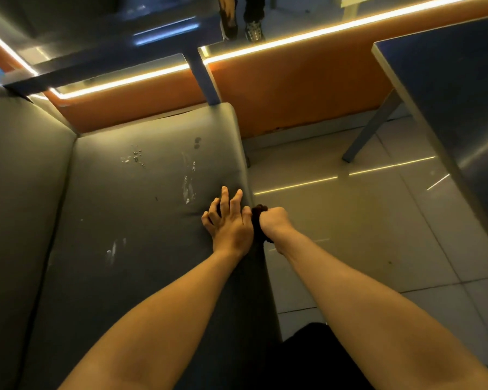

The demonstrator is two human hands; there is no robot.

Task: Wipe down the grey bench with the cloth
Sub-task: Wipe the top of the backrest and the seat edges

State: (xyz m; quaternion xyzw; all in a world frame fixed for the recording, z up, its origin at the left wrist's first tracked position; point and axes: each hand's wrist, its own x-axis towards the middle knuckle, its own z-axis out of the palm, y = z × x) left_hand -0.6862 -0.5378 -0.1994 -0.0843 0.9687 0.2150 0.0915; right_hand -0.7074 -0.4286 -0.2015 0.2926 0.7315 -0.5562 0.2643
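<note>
The grey bench [130,215] fills the left and middle of the head view, seat and backrest both padded. Droplets and smears [135,159] lie on the far part of the seat, and a few pale marks sit nearer. My left hand [227,220] rests flat on the seat near its right edge, fingers spread and straight. My right hand [275,223] grips a dark bunched cloth [258,220] and holds it against the bench's right side edge, right beside my left hand.
An orange wall panel [293,88] with a lit strip runs behind the bench. A dark table [457,102] on angled legs stands at the right over the tiled floor [350,220]. Another table edge [102,60] overhangs the bench's far end. A person's shoes [254,29] show at the top.
</note>
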